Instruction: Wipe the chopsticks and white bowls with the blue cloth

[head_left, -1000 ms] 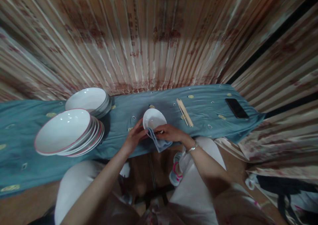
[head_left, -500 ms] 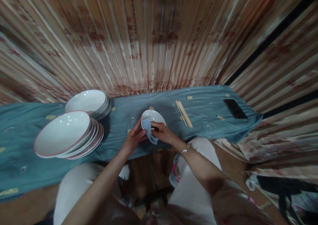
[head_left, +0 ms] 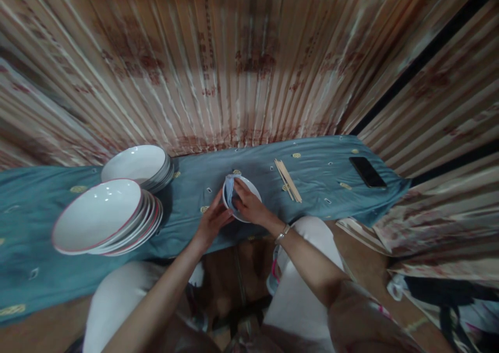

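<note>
The biggest thing is the curtain (head_left: 234,72), tall and full of folds, with dark red pictures on it, and it hangs past both grips on the far side. Next comes the long bench (head_left: 331,173), which runs out to the left and right of the grips. It wears a blue-green cover with little yellow shapes and small white boxes. The person's white trousers (head_left: 117,296) are on the near side of the grips, one knee to each side.

To the left of the left grip is the front stack (head_left: 97,218) of big white dishes, and the top one has a pinkish-red edge. The back stack (head_left: 134,163) is just past it, farther from the left grip, with a shiny white dish on top.

The left grip (head_left: 214,218) is closed on the side of the small white bowl (head_left: 251,185). The right grip (head_left: 249,202) reaches into that bowl and holds the small blue cloth (head_left: 229,189) against the inside, on the side near the left grip. I cannot tell if the bowl touches the bench.

The black phone (head_left: 367,172) lies well to the right of the right grip. Some thin wooden sticks (head_left: 288,180) lie between them, nearer the grip. A shiny band (head_left: 283,233) goes around the wrist just behind the right grip
</note>
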The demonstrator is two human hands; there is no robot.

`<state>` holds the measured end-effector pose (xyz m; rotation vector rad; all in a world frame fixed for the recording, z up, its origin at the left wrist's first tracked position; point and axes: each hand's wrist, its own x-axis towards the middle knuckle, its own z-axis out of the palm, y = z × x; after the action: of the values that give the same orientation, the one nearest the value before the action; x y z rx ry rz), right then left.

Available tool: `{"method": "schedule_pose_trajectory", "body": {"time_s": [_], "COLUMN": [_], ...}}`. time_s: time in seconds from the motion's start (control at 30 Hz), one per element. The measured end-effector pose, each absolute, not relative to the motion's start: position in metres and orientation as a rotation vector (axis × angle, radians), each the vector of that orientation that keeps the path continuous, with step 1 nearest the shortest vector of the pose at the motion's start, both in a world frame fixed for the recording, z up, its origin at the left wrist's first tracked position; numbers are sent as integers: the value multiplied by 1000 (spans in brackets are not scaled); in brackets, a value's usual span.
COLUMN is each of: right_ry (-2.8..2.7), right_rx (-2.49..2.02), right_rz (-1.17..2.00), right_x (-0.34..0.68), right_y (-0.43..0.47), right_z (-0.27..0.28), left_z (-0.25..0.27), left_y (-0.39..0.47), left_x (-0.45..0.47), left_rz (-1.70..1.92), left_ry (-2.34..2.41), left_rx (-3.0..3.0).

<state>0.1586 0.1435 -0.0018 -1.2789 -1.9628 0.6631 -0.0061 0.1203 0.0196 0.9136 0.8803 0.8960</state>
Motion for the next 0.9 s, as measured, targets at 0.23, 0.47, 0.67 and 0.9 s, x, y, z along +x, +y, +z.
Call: {"method": "schedule_pose_trajectory", "body": {"time_s": [0.23, 0.47, 0.67, 0.9], "right_ry": [-2161, -2283, -2357, -2427], "right_rx": [-1465, -1705, -1753, -1723], "right_rz": [406, 138, 96, 132], "right_x": [168, 178, 188, 197], "right_y": [142, 136, 128, 119], "right_z": [6, 9, 7, 5], "left_z": [17, 14, 17, 23], "left_y": [120, 122, 123, 123], "left_x": [-6, -7, -5, -4], "left_rz": [893, 878, 874, 857], "left_ry": [909, 903, 915, 921], "left_rx": [908, 923, 909, 930]}}
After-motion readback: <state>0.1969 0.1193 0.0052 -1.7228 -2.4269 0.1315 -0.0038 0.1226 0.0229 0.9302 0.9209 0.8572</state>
